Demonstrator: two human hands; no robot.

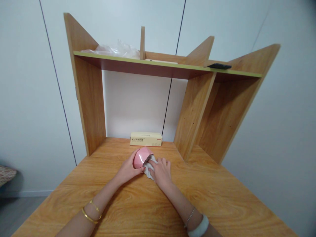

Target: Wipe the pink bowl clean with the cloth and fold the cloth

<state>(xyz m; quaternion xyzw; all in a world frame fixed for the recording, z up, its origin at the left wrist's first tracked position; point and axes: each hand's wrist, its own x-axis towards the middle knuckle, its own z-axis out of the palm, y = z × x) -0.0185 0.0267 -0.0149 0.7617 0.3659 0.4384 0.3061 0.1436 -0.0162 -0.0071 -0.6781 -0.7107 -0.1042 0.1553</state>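
Desk point(222, 197), box point(145, 139) behind pink bowl point(141, 158)

Left hand point(128, 168) grips the tilted pink bowl point(142, 157), right hand point(161, 171) holds pale cloth point(148, 170) at its mouth, cream box point(146, 139) far behind!

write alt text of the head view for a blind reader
A person's left hand grips a tilted pink bowl while the right hand holds a pale cloth at its opening, above a wooden desk. Behind is a cream box, under a shelf bearing a plastic bag and a dark flat object.
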